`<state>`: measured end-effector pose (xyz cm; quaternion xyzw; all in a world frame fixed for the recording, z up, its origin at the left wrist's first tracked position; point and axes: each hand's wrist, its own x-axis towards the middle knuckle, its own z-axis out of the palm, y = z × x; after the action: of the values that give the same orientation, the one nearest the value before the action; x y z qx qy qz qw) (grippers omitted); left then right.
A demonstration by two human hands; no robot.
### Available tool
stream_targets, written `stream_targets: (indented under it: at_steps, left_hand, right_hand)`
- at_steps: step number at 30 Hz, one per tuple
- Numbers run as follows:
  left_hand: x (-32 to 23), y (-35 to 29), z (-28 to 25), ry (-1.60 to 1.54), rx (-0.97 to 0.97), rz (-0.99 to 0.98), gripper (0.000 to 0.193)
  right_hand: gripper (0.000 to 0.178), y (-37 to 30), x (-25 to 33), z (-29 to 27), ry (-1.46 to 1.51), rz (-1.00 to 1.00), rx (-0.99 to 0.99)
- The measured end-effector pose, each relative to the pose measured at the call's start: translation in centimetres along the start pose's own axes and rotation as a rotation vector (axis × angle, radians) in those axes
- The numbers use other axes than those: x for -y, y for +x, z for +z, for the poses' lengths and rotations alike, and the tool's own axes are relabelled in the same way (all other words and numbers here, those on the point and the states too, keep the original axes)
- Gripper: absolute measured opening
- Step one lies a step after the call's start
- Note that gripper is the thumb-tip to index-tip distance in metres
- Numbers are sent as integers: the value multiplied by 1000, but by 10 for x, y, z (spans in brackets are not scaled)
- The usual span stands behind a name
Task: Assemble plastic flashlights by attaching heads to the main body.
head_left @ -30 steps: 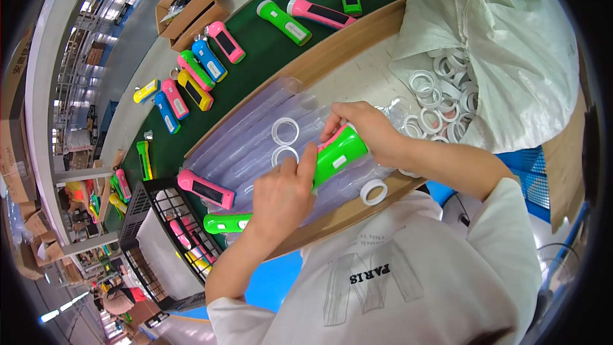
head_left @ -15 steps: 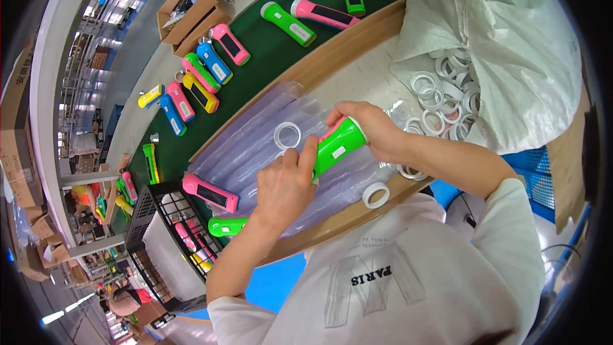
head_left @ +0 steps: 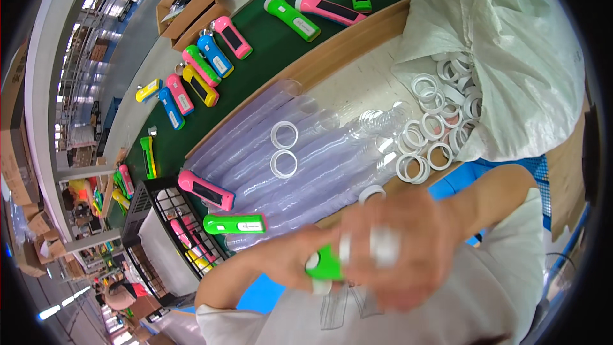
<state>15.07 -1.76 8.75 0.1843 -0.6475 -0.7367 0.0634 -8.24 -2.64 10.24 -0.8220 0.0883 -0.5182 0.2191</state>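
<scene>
In front of my chest I hold a green flashlight (head_left: 327, 264). My left hand (head_left: 290, 257) is closed around its body. My right hand (head_left: 402, 246), smeared by motion, is closed over its other end. A blurred white patch shows among the right fingers; its exact shape cannot be made out. Beyond my hands, long clear plastic tubes (head_left: 255, 160) lie side by side, with two white rings (head_left: 284, 163) on top of them. A pink flashlight (head_left: 205, 190) and another green flashlight (head_left: 234, 223) rest at the tubes' left end.
At the right, a white woven sack (head_left: 491, 57) spills white rings (head_left: 432, 126). Several coloured flashlights (head_left: 214, 54) lie along the green belt (head_left: 255, 67) behind a cardboard edge (head_left: 306, 78). On the left are a black basket (head_left: 148, 201) holding flashlights and an open cardboard box (head_left: 191, 16).
Both hands have drawn the green flashlight from above the tubes down toward my chest. My right hand has shifted over its end and is now blurred. The tubes and two rings are more exposed.
</scene>
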Motion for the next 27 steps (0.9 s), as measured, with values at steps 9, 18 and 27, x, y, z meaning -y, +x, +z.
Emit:
stream_targets:
  at_steps: [9,18,27]
  left_hand:
    - [39,24,-30,1118,-752,-414,68]
    - [63,24,-8,-531,-637,-184,66]
    - [88,33,20,-940,-813,73,70]
  right_hand:
    - [45,-49,-138,44,507,1133,-62]
    - [53,-39,-104,35,1124,1122,-446]
    - [45,-39,-87,53,1014,1071,-475]
